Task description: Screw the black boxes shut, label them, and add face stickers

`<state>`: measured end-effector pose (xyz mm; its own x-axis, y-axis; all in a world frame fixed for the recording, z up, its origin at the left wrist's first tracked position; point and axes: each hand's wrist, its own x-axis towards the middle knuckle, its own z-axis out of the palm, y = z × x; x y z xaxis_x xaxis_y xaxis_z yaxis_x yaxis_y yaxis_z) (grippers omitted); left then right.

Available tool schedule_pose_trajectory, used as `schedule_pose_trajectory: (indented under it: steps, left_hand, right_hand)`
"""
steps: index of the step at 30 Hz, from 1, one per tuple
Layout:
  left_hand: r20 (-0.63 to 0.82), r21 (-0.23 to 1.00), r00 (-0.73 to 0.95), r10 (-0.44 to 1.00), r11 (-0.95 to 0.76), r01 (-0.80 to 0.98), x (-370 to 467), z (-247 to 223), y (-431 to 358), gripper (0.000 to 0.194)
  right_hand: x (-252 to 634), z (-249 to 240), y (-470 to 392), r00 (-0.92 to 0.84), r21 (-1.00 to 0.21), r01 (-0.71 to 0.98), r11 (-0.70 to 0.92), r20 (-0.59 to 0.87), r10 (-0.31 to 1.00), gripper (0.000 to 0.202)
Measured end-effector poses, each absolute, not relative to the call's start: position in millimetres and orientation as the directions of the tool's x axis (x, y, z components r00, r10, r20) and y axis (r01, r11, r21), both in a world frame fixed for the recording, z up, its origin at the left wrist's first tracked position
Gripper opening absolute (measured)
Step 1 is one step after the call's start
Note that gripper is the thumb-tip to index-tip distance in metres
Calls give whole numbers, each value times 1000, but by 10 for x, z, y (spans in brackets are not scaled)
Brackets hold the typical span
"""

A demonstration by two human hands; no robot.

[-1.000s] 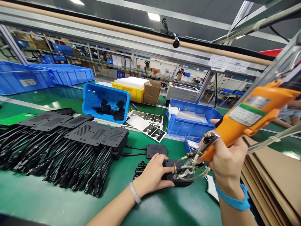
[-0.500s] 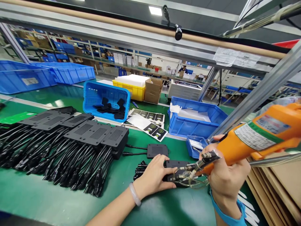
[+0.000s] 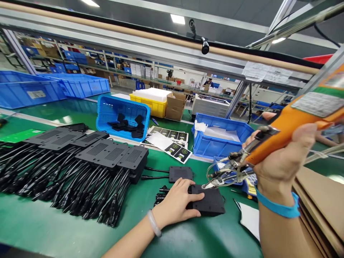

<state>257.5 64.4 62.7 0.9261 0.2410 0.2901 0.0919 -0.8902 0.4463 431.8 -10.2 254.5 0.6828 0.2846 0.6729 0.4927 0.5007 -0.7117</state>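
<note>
Ok, blue basket [image 3: 126, 107] holds black pieces [image 3: 122, 126]; blue bin [image 3: 219, 147], white sheets [image 3: 219, 132]. Left hand [image 3: 180, 199] spread over black case [image 3: 211, 202], right hand [image 3: 282, 161] clenched around orange power driver [image 3: 285, 125].

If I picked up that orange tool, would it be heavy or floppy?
The orange tool may feel heavy, because its body looks thick. It seems stiff too, with straight, hard-looking sides. The thin cords at its front might wobble, since they bend in loose loops.

A green workbench [image 3: 80, 238], blue bins [image 3: 29, 96] and, apparently, distant benches [image 3: 120, 72] indicate a factory.
</note>
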Motion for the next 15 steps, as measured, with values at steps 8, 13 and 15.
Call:
schedule_pose_trajectory:
  steps: [8, 13, 15]
  left_hand:
    - [284, 455, 924, 255, -885, 104, 2593, 566, 648, 61]
    - [287, 447, 924, 252, -889, 103, 2590, 572, 642, 62]
    - [283, 449, 926, 251, -888, 103, 2592, 581, 639, 63]
  right_hand:
    - [4357, 2016, 85, 710, -782, 346, 518, 579, 400, 50]
    - [4370, 1908, 93, 719, -804, 355, 477, 561, 411, 54]
    - [4386, 1872, 101, 721, -808, 345, 478, 554, 416, 54]
